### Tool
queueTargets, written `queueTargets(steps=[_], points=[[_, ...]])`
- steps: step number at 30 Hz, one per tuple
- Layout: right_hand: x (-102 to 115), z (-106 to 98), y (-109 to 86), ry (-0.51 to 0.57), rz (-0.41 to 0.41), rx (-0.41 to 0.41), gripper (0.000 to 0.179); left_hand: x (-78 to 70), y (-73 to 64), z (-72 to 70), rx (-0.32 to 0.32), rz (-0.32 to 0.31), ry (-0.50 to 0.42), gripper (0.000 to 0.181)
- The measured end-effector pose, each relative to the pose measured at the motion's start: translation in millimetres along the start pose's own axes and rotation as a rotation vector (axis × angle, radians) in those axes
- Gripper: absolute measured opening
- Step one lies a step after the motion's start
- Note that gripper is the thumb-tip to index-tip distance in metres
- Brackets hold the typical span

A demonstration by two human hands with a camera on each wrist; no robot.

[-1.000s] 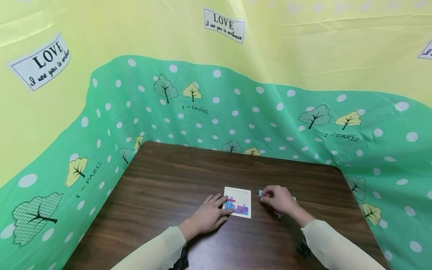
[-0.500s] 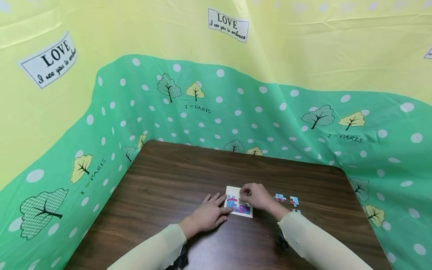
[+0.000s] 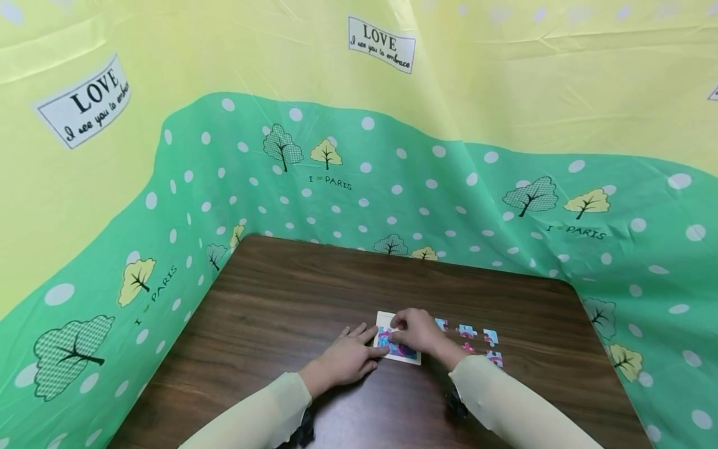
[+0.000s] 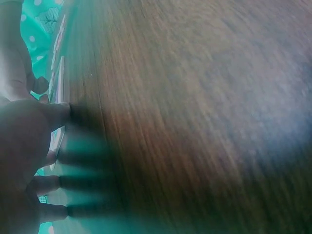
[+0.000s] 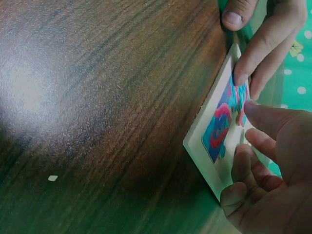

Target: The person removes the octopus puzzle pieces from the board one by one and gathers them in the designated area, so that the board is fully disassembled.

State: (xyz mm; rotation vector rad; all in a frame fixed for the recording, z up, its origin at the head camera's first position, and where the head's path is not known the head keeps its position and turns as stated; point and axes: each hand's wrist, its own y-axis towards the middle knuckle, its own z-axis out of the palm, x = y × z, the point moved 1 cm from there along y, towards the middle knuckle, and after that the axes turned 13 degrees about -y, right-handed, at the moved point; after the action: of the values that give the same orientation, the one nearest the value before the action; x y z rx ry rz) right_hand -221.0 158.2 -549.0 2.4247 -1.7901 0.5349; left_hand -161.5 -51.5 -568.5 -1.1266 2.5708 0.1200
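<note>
A small white-framed jigsaw board (image 3: 386,318) lies on the table between the hands, with pink and blue pieces filling its lower part. My left hand (image 3: 344,358) rests on the board's left edge with fingers spread. My right hand (image 3: 417,330) is over the board. In the right wrist view, its thumb (image 5: 265,114) and fingertips come together at a jigsaw piece (image 5: 240,117) by the inner edge of the filled area, mostly hidden by them. The left wrist view shows the left fingers (image 4: 51,185) touching the table and the board's edge.
Several loose jigsaw pieces (image 3: 466,331) lie on the brown wooden table (image 3: 280,287) to the right of the board. A small white fleck (image 5: 52,178) is on the tabletop. A green and yellow printed cloth (image 3: 336,206) hangs around the table's far and side edges.
My right hand has moved left from the loose pieces to over the board, carrying a jigsaw piece, and then slightly lower. My left hand has stayed on the board's edge.
</note>
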Motion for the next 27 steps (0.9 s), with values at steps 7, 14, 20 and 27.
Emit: queueTargets(steps=[7,14,20,27], points=[[5.0,2.9,0.2,-0.04,-0.012,0.008,0.02,0.5,-1.3,-1.5,-0.009,0.018,0.007,0.043],[6.3,4.1,2.7,-0.026,0.011,0.031,0.017,1.5,-2.4,-4.9,0.006,0.03,-0.024,0.045],[6.1,4.2,3.9,-0.011,0.026,0.04,0.017,2.7,-1.2,-2.3,0.012,0.006,-0.024,0.049],[5.0,1.3,3.8,0.004,0.007,0.027,0.021,0.0,-0.7,-4.6,0.016,0.0,-0.019,0.049]])
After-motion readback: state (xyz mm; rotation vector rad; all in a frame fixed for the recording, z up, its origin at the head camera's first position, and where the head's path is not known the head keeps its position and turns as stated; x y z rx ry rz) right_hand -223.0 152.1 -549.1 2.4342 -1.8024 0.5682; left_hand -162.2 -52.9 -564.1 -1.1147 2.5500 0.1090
